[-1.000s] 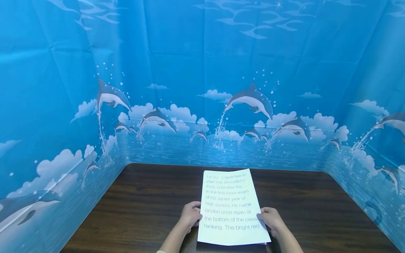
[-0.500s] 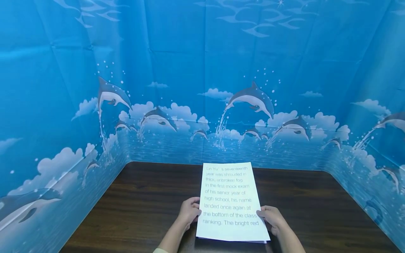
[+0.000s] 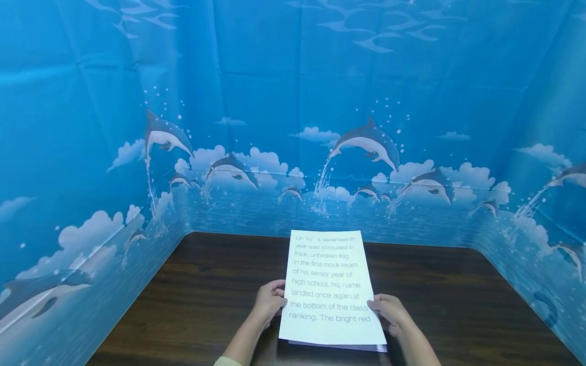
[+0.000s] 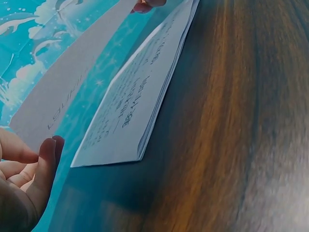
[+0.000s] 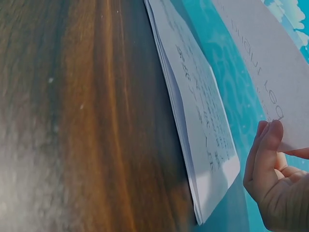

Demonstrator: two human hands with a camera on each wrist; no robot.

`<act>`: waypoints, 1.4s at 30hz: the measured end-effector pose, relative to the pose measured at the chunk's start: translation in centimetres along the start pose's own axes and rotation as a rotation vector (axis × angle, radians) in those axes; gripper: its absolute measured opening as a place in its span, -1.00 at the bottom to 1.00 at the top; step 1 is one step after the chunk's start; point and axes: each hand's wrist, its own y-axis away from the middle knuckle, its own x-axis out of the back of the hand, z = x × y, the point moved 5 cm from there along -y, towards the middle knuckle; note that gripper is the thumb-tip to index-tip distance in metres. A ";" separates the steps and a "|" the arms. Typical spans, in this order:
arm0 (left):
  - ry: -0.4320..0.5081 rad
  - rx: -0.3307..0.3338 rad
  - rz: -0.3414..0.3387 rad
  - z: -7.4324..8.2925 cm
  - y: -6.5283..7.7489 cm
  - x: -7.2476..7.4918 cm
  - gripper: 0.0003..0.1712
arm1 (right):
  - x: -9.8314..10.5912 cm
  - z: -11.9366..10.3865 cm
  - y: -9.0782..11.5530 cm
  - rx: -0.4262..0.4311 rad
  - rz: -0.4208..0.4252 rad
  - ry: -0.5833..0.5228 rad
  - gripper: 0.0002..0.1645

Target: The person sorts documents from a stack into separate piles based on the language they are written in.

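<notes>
A printed sheet of paper (image 3: 327, 284) with large English text faces me in the head view, raised between my hands. My left hand (image 3: 270, 303) pinches its left edge; in the left wrist view, thumb and finger of that hand (image 4: 24, 179) meet at the sheet's corner (image 4: 72, 77). Its right edge is pinched by my right hand (image 3: 389, 312), thumb on the printed face. Beneath, apart from the sheet, a stack of printed paper (image 4: 125, 106) lies on the table. From above, only a sliver of this stack (image 3: 348, 347) shows past the sheet's lower edge.
The dark wood-grain table (image 3: 220, 284) extends to both sides of the paper. A blue curtain (image 3: 256, 101) printed with dolphins and clouds encloses the back and sides of the table.
Sheet and both hands have shifted slightly up and to the left in the head view. More of the stack shows beneath the sheet's lower edge. Both hands keep their hold.
</notes>
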 end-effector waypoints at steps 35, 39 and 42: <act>-0.112 0.030 0.099 -0.3 0.8 7.9 -0.48 | -7.9 -1.9 -0.4 0.021 -0.049 0.059 -0.82; -0.125 0.050 0.109 -0.6 0.9 8.9 -0.48 | -8.8 -1.9 -0.4 0.025 -0.055 0.076 -0.80; -0.130 0.058 0.123 -0.6 1.0 9.7 -0.48 | -9.6 -2.0 -0.3 0.031 -0.064 0.075 -0.81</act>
